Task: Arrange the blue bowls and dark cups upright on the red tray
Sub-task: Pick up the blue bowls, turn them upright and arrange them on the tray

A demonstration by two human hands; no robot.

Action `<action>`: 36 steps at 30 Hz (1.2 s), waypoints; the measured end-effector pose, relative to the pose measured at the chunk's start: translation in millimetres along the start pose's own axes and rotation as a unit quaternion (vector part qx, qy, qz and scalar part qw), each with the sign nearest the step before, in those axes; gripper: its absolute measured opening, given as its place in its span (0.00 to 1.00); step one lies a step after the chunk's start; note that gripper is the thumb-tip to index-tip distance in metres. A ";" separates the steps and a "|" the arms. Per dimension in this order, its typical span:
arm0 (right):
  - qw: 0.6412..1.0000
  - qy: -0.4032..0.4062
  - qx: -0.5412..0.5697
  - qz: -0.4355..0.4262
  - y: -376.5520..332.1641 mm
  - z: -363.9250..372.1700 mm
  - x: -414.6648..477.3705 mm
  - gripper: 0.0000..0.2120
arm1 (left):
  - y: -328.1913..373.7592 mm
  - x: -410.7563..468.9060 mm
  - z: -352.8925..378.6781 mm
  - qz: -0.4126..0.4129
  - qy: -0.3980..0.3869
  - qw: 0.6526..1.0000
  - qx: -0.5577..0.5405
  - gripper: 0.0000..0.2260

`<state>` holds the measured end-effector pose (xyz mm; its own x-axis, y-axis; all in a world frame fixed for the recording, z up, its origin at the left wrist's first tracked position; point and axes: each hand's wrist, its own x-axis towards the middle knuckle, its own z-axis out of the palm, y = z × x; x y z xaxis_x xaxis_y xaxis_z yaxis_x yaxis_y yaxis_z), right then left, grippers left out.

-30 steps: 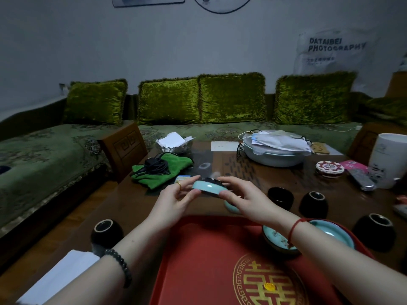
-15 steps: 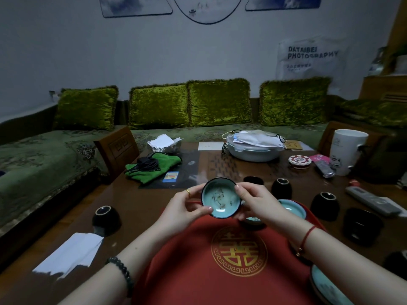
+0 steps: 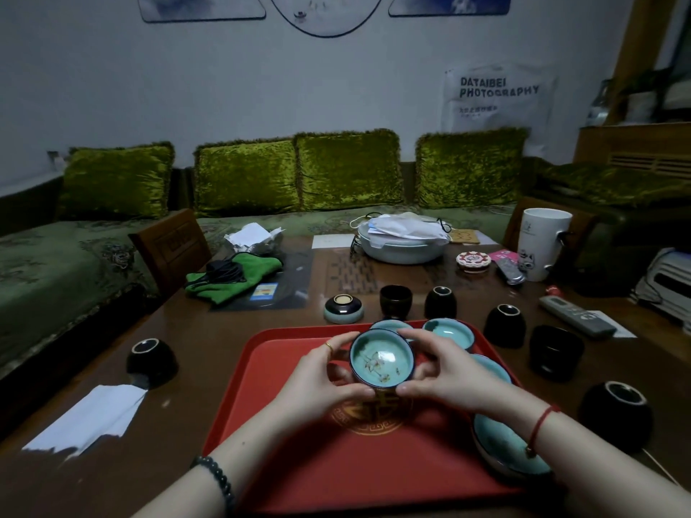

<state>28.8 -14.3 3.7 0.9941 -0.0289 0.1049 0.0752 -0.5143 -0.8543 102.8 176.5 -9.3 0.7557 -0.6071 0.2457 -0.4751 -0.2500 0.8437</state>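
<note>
Bowl (image 3: 382,358): hovering mouth-up over the tray (image 3: 261,405) centre, ready for setting down.
Grip: left hand (image 3: 318,375) and right hand (image 3: 445,372) both cradling it, keeping it level.
Cups (image 3: 506,325): waiting on the counter (image 3: 179,424), right and far.

I see a blue bowl (image 3: 382,358) upright over the red tray (image 3: 284,435), four more bowls along its right side, one inverted bowl (image 3: 343,309) and dark cups (image 3: 395,301) on the table.
</note>
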 end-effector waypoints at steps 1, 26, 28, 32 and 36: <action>1.000 0.006 -0.014 0.003 2.5 -1.6 -2.0 0.36 | -0.9 0.3 3.5 -0.002 -0.002 1.000 0.001 0.32; 0.972 -0.002 -0.234 -0.010 22.7 -25.7 -20.6 0.35 | -12.5 5.9 41.1 -0.022 -0.042 0.992 0.117 0.33; 0.972 -0.002 -0.234 -0.011 22.9 -26.3 -20.4 0.36 | -11.6 5.5 41.3 -0.022 -0.043 0.991 0.122 0.33; 0.972 -0.008 -0.234 -0.009 22.1 -26.2 -20.1 0.36 | -9.5 5.0 41.0 -0.018 -0.048 0.989 0.142 0.34; 0.968 -0.018 -0.250 -0.022 20.8 -27.4 -20.1 0.36 | -7.6 5.1 40.1 -0.013 -0.066 0.980 0.189 0.36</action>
<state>8.2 -48.0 -2.2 0.9935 0.0275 0.1105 0.0791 -0.8650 -0.4956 92.2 145.0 -33.5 0.7170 -0.6826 0.1416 -0.6084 -0.5136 0.6050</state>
